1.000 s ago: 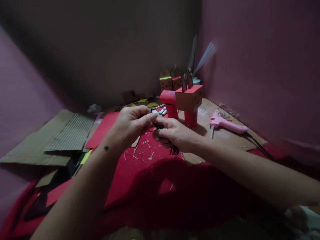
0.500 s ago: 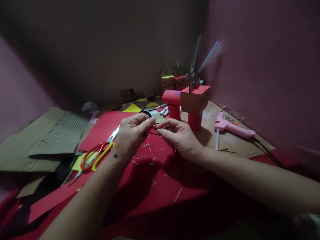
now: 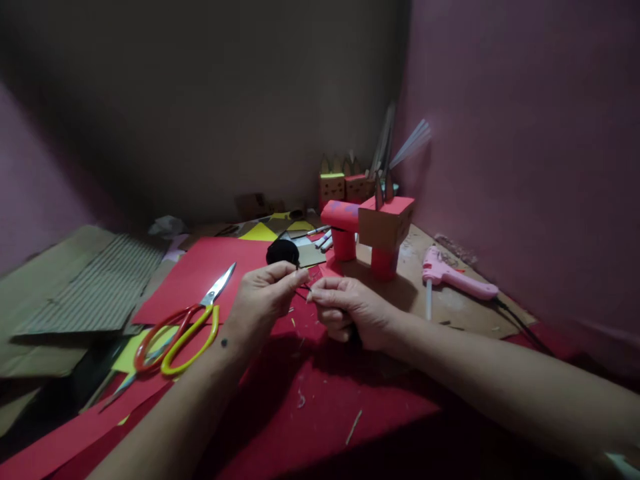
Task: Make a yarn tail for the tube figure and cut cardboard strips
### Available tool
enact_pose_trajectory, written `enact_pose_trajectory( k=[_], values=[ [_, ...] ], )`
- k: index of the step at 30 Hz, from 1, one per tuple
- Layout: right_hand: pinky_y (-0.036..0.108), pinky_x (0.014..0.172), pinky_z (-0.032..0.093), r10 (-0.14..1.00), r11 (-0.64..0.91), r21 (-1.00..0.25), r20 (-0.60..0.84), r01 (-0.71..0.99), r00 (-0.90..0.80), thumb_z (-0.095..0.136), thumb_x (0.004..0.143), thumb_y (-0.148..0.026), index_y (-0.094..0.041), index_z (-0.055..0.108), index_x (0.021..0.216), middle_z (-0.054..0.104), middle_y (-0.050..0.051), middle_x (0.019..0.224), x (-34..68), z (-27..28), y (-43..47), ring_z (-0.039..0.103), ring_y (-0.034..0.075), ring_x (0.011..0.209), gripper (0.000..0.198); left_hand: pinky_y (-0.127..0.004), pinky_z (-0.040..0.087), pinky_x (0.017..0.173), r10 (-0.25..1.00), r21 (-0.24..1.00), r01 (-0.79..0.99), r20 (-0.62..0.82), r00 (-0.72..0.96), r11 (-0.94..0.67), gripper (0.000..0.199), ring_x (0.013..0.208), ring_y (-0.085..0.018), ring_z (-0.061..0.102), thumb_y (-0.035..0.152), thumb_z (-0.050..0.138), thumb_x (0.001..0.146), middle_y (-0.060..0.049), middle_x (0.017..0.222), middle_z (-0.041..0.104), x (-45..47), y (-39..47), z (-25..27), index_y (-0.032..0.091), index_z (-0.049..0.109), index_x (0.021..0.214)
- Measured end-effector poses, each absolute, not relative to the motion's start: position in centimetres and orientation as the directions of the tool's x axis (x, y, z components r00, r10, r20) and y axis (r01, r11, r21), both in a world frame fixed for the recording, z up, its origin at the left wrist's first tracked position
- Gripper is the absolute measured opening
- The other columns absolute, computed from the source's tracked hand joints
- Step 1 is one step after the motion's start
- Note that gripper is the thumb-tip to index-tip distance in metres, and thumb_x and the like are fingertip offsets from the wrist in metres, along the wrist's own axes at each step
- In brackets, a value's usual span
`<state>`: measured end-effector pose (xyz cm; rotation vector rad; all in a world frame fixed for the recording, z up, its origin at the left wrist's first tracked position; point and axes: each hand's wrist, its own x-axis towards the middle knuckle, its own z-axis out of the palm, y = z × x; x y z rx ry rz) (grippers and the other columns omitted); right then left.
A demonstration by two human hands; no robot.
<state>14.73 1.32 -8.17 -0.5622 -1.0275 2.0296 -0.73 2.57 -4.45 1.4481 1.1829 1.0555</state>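
Note:
My left hand (image 3: 270,291) pinches a strand of black yarn (image 3: 303,287) between thumb and fingertips. Just beyond it sits a rounded black bundle (image 3: 283,252), which looks like the yarn's ball. My right hand (image 3: 350,307) faces the left one, thumb and forefinger closed on the same strand and the other fingers curled in. Only a short gap separates the fingertips. Scissors (image 3: 197,312) with one red and one yellow handle lie left of my left wrist. An animal figure of red paper and cardboard (image 3: 383,223) stands behind my right hand.
A pink glue gun (image 3: 457,273) rests on a cardboard sheet (image 3: 425,293) at right, its cord trailing off. Red paper (image 3: 175,280) and corrugated cardboard (image 3: 95,287) lie at left. Smaller box-headed figures (image 3: 333,187) and clear glue sticks (image 3: 411,142) stand at the back.
The view has shifted, so the scissors and table appear lower. The round black bundle shows more fully beyond my left hand. My right fingers have curled in more; both hands still pinch the strand.

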Motion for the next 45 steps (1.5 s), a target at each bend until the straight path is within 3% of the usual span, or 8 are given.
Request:
enact_pose_trajectory(
  k=[5,9,13,19,26,33,40,45],
  values=[
    [0.018,0.036,0.014,0.791,-0.386,-0.798,-0.029,-0.462,-0.612,0.065,0.077,-0.025,-0.019,0.052,0.078,0.033,-0.011,0.046,14.7,-8.6,1.6,0.016,0.005,0.04,0.014,-0.016,0.015,0.036,0.975,0.997,0.058,-0.07,0.209,0.059,0.031,0.039,-0.002,0.022,0.039,0.068,0.07,0.009,0.045,0.029,-0.8,3.2,-5.2,0.016,0.049,0.06],
    [0.018,0.037,0.013,0.794,-0.402,-0.757,-0.009,-0.515,-0.608,0.062,0.08,-0.024,-0.018,0.052,0.081,0.032,-0.011,0.047,14.9,-8.5,1.9,0.015,0.004,0.041,0.011,-0.016,0.012,0.035,0.925,0.981,0.007,-0.185,0.332,0.194,0.029,0.038,-0.002,0.016,0.045,0.067,0.071,0.011,0.046,0.024,-1.3,4.1,-6.0,0.018,0.056,0.078],
    [0.018,0.037,0.013,0.815,-0.407,-0.72,-0.009,-0.562,-0.579,0.057,0.082,-0.021,-0.017,0.051,0.078,0.034,-0.009,0.049,15.1,-8.5,2.0,0.015,0.004,0.04,0.008,-0.016,0.024,0.039,0.882,0.975,0.174,-0.204,0.424,0.142,0.033,0.043,-0.004,0.032,0.041,0.069,0.07,0.007,0.052,0.042,-2.2,4.3,-5.4,0.017,0.058,0.09],
    [0.018,0.037,0.013,0.859,-0.401,-0.705,-0.067,-0.585,-0.508,0.055,0.08,-0.017,-0.017,0.05,0.075,0.036,-0.009,0.049,15.3,-8.7,2.2,0.017,0.004,0.039,0.008,-0.019,0.016,0.04,0.902,0.861,0.508,-0.231,0.365,0.015,0.025,0.04,-0.003,0.026,0.037,0.064,0.073,0.007,0.045,0.037,-3.1,4.0,-3.4,0.013,0.058,0.067],
    [0.019,0.038,0.013,0.821,-0.443,-0.751,-0.12,-0.49,-0.558,0.056,0.077,-0.019,-0.018,0.048,0.073,0.038,-0.008,0.048,15.1,-8.6,1.9,0.019,0.003,0.039,0.01,-0.017,0.025,0.039,0.956,0.911,0.377,0.056,0.288,-0.167,0.024,0.042,-0.004,0.035,0.039,0.064,0.073,0.005,0.052,0.046,-2.2,3.1,-3.5,0.015,0.059,0.075],
    [0.017,0.036,0.014,0.792,-0.457,-0.806,-0.174,-0.377,-0.586,0.058,0.072,-0.021,-0.018,0.046,0.07,0.04,-0.008,0.046,14.9,-8.3,1.5,0.019,0.003,0.038,0.012,-0.019,0.039,0.037,0.954,0.941,0.314,0.025,0.3,-0.124,0.021,0.039,-0.009,0.049,0.037,0.057,0.078,0.004,0.05,0.055,-0.4,2.4,-4.5,0.018,0.052,0.073],
    [0.018,0.031,0.02,0.848,-0.298,-0.922,-0.137,-0.247,-0.512,0.056,0.073,-0.023,-0.019,0.047,0.065,0.042,-0.008,0.042,14.5,-8.2,1.1,0.027,0.004,0.032,0.013,-0.013,0.022,0.033,0.952,0.943,0.31,0.026,0.305,-0.125,0.019,0.037,-0.003,0.033,0.033,0.06,0.074,0.007,0.046,0.044,0.2,2.5,-5.1,0.015,0.056,0.066],
    [0.019,0.029,0.022,0.859,-0.19,-0.972,-0.095,-0.141,-0.503,0.061,0.074,-0.034,-0.019,0.047,0.061,0.04,-0.009,0.039,14.4,-8.5,1.0,0.03,0.005,0.029,0.025,-0.014,0.02,0.036,0.915,0.985,0.143,-0.143,0.377,0.095,0.027,0.038,-0.002,0.031,0.04,0.067,0.071,0.008,0.048,0.044,-0.4,2.7,-5.4,0.017,0.053,0.07]
  ],
)
